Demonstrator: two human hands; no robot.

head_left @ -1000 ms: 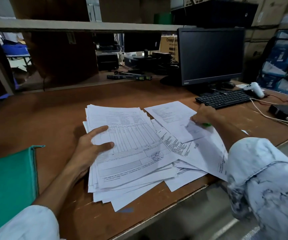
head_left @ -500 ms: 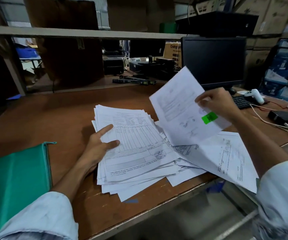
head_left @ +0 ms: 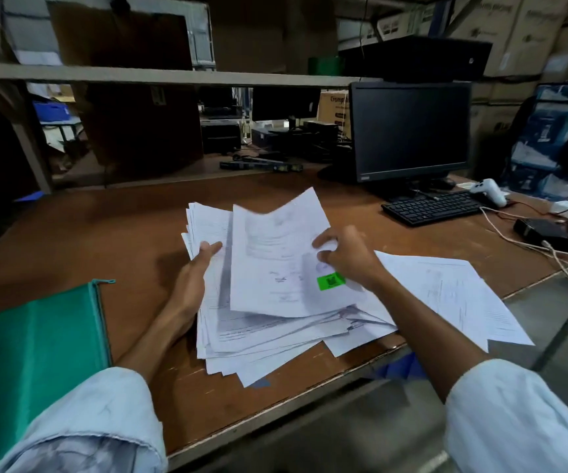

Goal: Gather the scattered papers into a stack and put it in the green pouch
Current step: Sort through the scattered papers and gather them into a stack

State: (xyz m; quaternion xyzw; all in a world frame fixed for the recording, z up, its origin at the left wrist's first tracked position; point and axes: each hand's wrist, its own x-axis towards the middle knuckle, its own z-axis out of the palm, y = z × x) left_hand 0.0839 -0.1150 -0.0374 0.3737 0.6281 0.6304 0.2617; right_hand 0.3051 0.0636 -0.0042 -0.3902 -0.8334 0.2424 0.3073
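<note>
Your left hand (head_left: 193,281) holds the pile of papers (head_left: 258,336) by its left edge. The thumb lies on top, and the other fingers are hidden under the pile. The pile is messy and its sheets stick out at the near side. It sits in the middle of the brown surface (head_left: 105,240).

Your right hand (head_left: 347,259) pinches one sheet (head_left: 275,261) with curled fingers. This sheet lies over the top of the pile, bent a little at its far edge. It has a green sticker (head_left: 331,280) on it, just under your right hand.

More loose papers (head_left: 446,291) lie to the right, and they hang over the near edge of the surface.

The green pouch (head_left: 33,353) lies flat on the left, well apart from the pile. Nothing is on top of it.

At the back right are a black keyboard (head_left: 432,208) and a dark screen (head_left: 410,131).
</note>
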